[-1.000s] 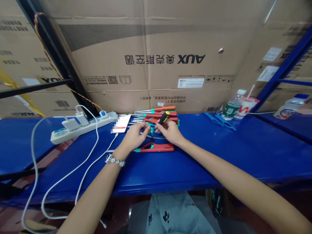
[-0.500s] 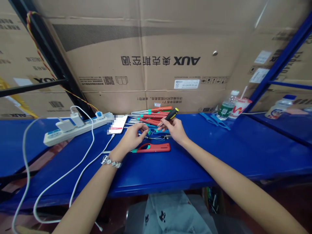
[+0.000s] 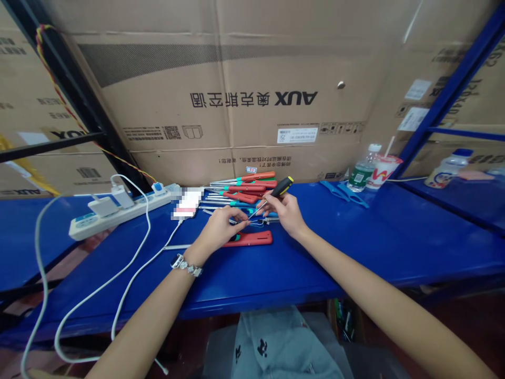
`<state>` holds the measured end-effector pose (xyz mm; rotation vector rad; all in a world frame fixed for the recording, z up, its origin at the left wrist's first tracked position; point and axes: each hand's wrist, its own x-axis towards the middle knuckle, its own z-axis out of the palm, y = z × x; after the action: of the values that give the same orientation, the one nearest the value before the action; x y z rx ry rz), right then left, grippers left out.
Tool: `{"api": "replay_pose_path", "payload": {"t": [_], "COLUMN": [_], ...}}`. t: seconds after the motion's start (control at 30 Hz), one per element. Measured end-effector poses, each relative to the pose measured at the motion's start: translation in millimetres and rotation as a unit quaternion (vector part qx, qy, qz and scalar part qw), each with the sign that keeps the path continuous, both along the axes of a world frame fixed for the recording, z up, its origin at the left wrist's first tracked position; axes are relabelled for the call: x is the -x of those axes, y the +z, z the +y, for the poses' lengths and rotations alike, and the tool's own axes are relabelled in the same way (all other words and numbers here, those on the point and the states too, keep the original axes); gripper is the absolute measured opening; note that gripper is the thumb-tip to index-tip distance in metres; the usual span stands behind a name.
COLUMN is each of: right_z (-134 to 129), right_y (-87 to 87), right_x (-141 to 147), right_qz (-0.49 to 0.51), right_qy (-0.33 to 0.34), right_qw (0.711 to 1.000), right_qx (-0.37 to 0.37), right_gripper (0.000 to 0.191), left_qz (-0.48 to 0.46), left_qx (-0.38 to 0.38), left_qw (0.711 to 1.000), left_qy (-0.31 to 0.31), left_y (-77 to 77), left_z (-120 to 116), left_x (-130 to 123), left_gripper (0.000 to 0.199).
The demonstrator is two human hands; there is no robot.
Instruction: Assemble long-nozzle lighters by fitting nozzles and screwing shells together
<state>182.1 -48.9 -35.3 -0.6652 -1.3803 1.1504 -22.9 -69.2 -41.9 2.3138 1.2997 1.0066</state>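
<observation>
My right hand (image 3: 290,213) is closed round a black and yellow screwdriver (image 3: 282,187), whose thin shaft slants down to the left. At its tip, the fingers of my left hand (image 3: 223,226) are pinched together; whatever they hold is too small to make out. Thin white wires and a small metal part (image 3: 271,220) lie under and between the hands. A red lighter (image 3: 254,239) with a long metal tube rests on the blue table (image 3: 276,273), nearer to me. Behind the hands lies a pile of red and blue lighters (image 3: 248,188).
A phone (image 3: 188,202) and a white power strip (image 3: 126,211) with chargers lie at the left, their white cables looping forward. Blue straps (image 3: 343,193), a green-labelled bottle (image 3: 362,171), a lidded cup (image 3: 382,172) and another bottle (image 3: 448,169) are at the right. A large cardboard sheet (image 3: 236,63) stands behind.
My left hand has moved right to the screwdriver's tip and now covers part of the near red lighter. The screwdriver is still in my right hand. The whole view has shifted slightly.
</observation>
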Motion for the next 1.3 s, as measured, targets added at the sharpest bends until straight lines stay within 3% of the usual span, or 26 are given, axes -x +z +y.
{"api": "replay_pose_path", "payload": {"t": [0.27, 0.57, 0.73, 0.87, 1.3], "right_z": [-0.7, -11.5, -13.5, -14.6, -17.2], "right_y": [-2.5, 4.9, 3.3, -1.5, -4.6], "right_x": [-0.2, -1.8, -13.8, -17.3, -15.7], "right_qz": [-0.034, -0.041, -0.051, -0.074, -0.119], "right_qy": [0.022, -0.034, -0.060, -0.050, -0.047], "right_qw": [0.998, 0.996, 0.994, 0.991, 0.985], "right_qx": [-0.043, -0.074, -0.075, -0.100, -0.119], "right_gripper": [0.040, 0.039, 0.039, 0.033, 0.032], "left_qz": [0.023, 0.018, 0.055, 0.104, 0.086], "left_qx": [-0.036, -0.037, -0.031, -0.021, -0.018], "left_qw": [0.999, 0.999, 0.996, 0.990, 0.993], "left_qy": [-0.011, -0.011, -0.071, -0.091, -0.077], "left_y": [2.5, 1.4, -3.8, -6.8, -8.5], "left_z": [-2.4, -12.6, -17.8, -16.4, -13.8], "left_x": [-2.0, -21.5, -25.1, -24.5, -22.4], "left_gripper": [0.011, 0.008, 0.037, 0.031, 0.027]}}
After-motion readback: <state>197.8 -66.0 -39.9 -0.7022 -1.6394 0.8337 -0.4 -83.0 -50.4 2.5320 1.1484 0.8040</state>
